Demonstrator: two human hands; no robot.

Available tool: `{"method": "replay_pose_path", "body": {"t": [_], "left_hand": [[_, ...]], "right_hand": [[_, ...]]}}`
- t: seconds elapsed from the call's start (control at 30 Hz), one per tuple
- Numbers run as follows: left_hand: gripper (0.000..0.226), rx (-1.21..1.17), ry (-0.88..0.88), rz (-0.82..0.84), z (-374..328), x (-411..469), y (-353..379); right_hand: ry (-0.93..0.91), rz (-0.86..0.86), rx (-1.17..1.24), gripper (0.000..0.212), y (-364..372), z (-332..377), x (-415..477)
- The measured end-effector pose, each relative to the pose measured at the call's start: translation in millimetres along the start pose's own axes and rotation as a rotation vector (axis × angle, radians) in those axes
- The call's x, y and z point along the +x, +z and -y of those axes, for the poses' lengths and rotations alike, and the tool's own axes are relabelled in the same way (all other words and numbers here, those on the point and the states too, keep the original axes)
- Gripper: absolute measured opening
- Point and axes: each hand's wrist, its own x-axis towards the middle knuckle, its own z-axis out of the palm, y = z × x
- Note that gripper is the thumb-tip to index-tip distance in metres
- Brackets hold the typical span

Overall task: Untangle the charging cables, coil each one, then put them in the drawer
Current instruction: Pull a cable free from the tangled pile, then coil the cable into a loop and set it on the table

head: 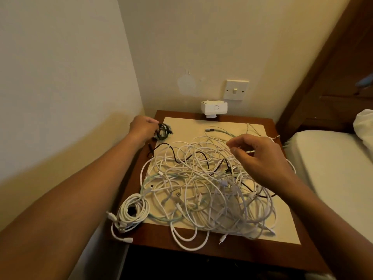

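The right hand is held loosely curled and empty directly over the tangle, while the black coil is gripped by the left hand.

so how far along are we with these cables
Early. One white coil sits wound at the near left corner of the table. The left hand holds a black coil at the far left; the right hand hovers over the tangle. Most cables remain knotted, and no drawer is in view.
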Motion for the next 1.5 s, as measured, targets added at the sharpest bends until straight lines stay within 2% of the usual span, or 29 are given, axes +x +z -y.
{"method": "replay_pose_path", "body": {"t": [0.13,0.3,0.37,0.47,0.53,0.6,0.73,0.93,1.03,1.13,1.27,1.5], "left_hand": [[0.011,0.282,0.130,-0.002,6.7,2.6,10.7],[0.021,0.406,0.242,0.023,9.5,4.5,9.1],[0.023,0.410,0.271,0.019,7.8,0.6,6.4],[0.023,0.375,0.327,-0.003,1.9,-11.8,-0.3],[0.021,0.338,0.372,-0.001,-5.4,-27.1,-6.2],[0.019,0.295,0.415,0.007,-15.5,-47.0,-12.5],[0.018,0.239,0.498,0.053,-37.0,-95.3,-21.4],[0.017,0.202,0.547,0.148,-56.5,-148.4,-39.8],[0.016,0.227,0.543,0.153,-59.0,-161.4,-53.4],[0.016,0.213,0.528,0.200,-65.4,-175.5,-61.6],[0.017,0.175,0.527,0.214,-80.0,-198.4,-70.7],[0.028,0.037,0.633,0.181,-142.2,-246.3,-89.7]], "right_hand": [[-0.003,0.004,-0.094,0.018,-3.3,-11.0,23.7],[-0.015,0.014,-0.160,0.019,-9.6,-9.9,43.9],[-0.020,0.094,-0.166,0.019,-11.2,-1.7,43.9],[-0.030,0.322,-0.214,0.017,-6.7,14.3,33.4],[-0.055,0.456,-0.291,0.034,2.4,24.5,23.5],[-0.083,0.506,-0.412,0.053,15.9,31.7,15.3],[0.020,0.472,-0.465,0.068,49.4,34.0,14.9],[0.121,0.366,-0.353,0.032,44.7,49.3,18.5],[0.142,0.303,-0.231,0.026,13.5,60.2,14.6],[0.157,0.141,-0.036,0.023,-25.1,74.7,10.6],[0.053,-0.089,0.211,0.023,-81.1,117.0,-0.3],[-0.255,-0.221,0.031,0.021,-161.2,185.3,-21.7]]}}
